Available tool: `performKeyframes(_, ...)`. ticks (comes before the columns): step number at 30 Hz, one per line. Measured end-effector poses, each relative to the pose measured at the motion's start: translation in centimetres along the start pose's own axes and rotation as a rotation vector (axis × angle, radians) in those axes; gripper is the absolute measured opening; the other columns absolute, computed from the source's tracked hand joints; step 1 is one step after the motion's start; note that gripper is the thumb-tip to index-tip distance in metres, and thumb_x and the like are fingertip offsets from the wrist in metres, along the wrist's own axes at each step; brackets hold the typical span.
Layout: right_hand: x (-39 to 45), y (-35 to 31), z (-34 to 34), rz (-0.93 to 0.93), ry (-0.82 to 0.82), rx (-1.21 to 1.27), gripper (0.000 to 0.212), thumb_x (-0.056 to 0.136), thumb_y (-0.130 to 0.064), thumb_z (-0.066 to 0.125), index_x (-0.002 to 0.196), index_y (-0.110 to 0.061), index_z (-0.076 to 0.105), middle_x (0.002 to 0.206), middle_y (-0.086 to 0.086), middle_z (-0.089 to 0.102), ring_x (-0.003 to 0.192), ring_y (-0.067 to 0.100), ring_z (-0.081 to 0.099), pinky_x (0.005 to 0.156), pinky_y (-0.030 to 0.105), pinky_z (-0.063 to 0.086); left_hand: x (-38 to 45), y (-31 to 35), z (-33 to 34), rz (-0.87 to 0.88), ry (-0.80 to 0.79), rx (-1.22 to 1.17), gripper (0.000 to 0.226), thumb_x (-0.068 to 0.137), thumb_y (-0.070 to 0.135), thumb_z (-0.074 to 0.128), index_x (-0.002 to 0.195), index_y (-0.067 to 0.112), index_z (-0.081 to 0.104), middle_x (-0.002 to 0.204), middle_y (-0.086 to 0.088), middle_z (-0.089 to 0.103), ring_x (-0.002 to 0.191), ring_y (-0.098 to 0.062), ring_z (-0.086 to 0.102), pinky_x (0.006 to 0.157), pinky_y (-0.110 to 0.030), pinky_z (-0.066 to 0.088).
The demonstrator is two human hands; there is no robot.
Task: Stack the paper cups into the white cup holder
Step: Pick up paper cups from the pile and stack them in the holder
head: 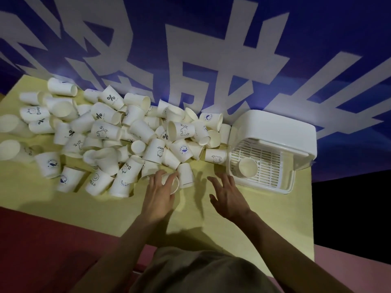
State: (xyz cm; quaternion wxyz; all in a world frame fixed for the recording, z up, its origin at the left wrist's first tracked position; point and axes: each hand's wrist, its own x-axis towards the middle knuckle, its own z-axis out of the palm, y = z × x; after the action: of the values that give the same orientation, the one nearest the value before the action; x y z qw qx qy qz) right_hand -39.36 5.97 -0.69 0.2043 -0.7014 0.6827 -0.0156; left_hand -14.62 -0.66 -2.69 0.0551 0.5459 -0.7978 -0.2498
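Observation:
A big heap of white paper cups (110,134) lies tumbled across the yellow table (118,210). The white cup holder (275,132) stands at the right, its clear lid up, with one cup (247,167) sitting mouth-up on its slatted tray. My left hand (158,193) curls its fingers round a paper cup (172,183) lying on its side at the heap's near edge. An upside-down cup (185,175) stands just right of it. My right hand (227,194) hovers with fingers spread and holds nothing, between that cup and the holder.
A blue wall (317,39) with large white characters rises right behind the table. The table's right edge runs just past the holder, with dark floor beyond. A red surface (42,240) lies at the near left.

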Motion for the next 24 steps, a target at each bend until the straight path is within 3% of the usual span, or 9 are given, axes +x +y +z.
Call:
performKeyframes(4, 2.1, -2.6, 1.7, -0.008, -0.108, 0.002, 0.066, 0.093, -0.030, 0.063, 0.152, -0.024, 0.035, 0.156, 0.021, 0.027, 0.139, 0.042, 0.032, 0.107, 0.053, 0.047, -3.5, -0.6, -0.8, -0.044, 0.007, -0.121, 0.062, 0.082, 0.031, 0.061, 0.143, 0.029, 0.049, 0.140, -0.007, 0.036, 0.123, -0.027, 0.038, 0.102, -0.042, 0.040)
performKeyframes(7, 3.4, -4.7, 3.1, -0.010, -0.178, 0.010, 0.068, 0.094, -0.028, 0.061, 0.155, -0.030, 0.031, 0.160, 0.019, 0.016, 0.138, 0.043, 0.031, 0.108, 0.052, 0.046, -5.7, -1.6, -1.1, -0.065, 0.056, -0.114, 0.058, 0.084, 0.042, 0.054, 0.139, 0.026, 0.055, 0.134, -0.008, 0.042, 0.118, -0.029, 0.045, 0.098, -0.043, 0.046)
performKeyframes(13, 5.6, -7.2, 5.6, -0.014, -0.188, 0.051, 0.067, 0.090, -0.021, 0.063, 0.150, -0.032, 0.038, 0.161, 0.017, 0.005, 0.131, 0.049, 0.037, 0.100, 0.057, 0.050, -8.2, -3.4, -3.5, 0.024, 0.156, -0.098, 0.056, 0.081, 0.042, 0.057, 0.129, 0.015, 0.062, 0.127, 0.006, 0.037, 0.113, -0.022, 0.040, 0.085, -0.040, 0.044)
performKeyframes(19, 6.8, -7.5, 7.0, 0.042, -0.189, 0.092, 0.056, 0.090, -0.014, 0.063, 0.142, -0.027, 0.046, 0.160, 0.018, 0.004, 0.118, 0.046, 0.047, 0.089, 0.051, 0.053, -9.8, -5.3, -4.7, -0.064, 0.074, -0.170, 0.065, 0.079, 0.047, 0.051, 0.136, 0.017, 0.059, 0.131, 0.006, 0.037, 0.115, -0.020, 0.036, 0.088, -0.043, 0.048)
performKeyframes(24, 4.8, -6.6, 6.7, 0.059, -0.143, 0.055, 0.054, 0.084, -0.038, 0.075, 0.124, -0.028, 0.040, 0.154, 0.014, 0.015, 0.104, 0.037, 0.053, 0.076, 0.045, 0.055, -9.7, -5.6, -4.9, -0.125, -0.034, -0.186, 0.073, 0.077, 0.057, 0.047, 0.139, 0.021, 0.056, 0.136, -0.011, 0.046, 0.119, -0.026, 0.040, 0.094, -0.045, 0.047)
